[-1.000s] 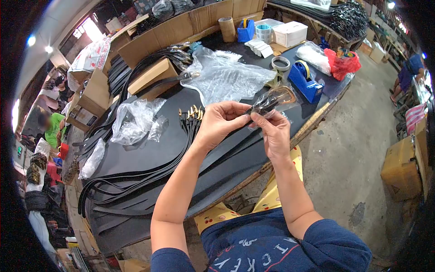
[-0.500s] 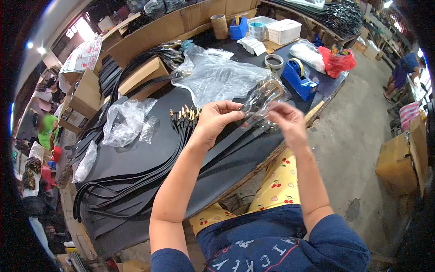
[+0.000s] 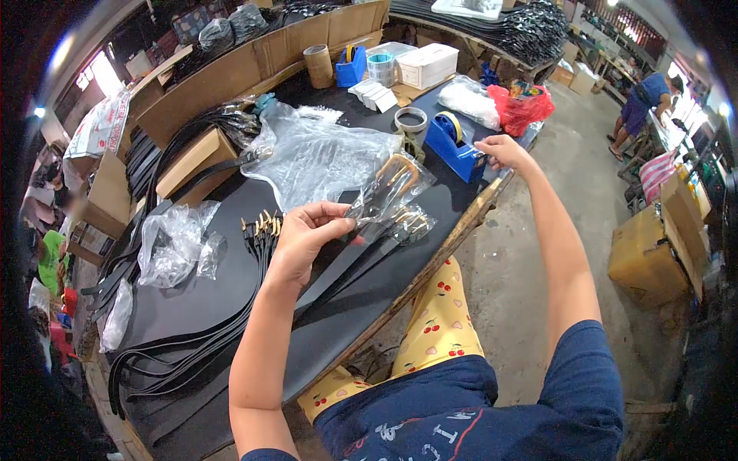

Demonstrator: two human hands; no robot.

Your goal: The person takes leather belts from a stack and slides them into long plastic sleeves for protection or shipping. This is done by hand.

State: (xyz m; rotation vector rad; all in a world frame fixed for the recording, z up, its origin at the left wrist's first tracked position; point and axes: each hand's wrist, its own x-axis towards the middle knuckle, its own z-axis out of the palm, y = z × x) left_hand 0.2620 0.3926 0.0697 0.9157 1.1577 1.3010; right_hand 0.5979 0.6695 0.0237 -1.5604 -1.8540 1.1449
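My left hand (image 3: pixel 311 234) is closed on a black belt (image 3: pixel 338 269), gripping it near the end, where a clear plastic wrap (image 3: pixel 377 196) covers a gold-coloured buckle (image 3: pixel 401 175). My right hand (image 3: pixel 503 152) is at the front edge of a blue tape dispenser (image 3: pixel 453 150), thumb and forefinger pinched on the tape end there; the clear strip itself is hard to make out. Just below the held buckle lies another plastic-wrapped buckle (image 3: pixel 413 224). Several black belts with gold-coloured ends (image 3: pixel 263 227) lie to the left of my left hand.
A large clear plastic sheet (image 3: pixel 323 150) covers the table's middle. Behind it stand a white box (image 3: pixel 427 66), a second blue dispenser (image 3: pixel 351 67) and a cardboard tube (image 3: pixel 317 66). A red plastic bag (image 3: pixel 523 107) sits near the right edge. Another person (image 3: pixel 649 100) stands across the aisle.
My right hand has left the wrapped buckle and moved right to the blue tape dispenser. My left hand still holds the belt. The camera view has shifted to the right.
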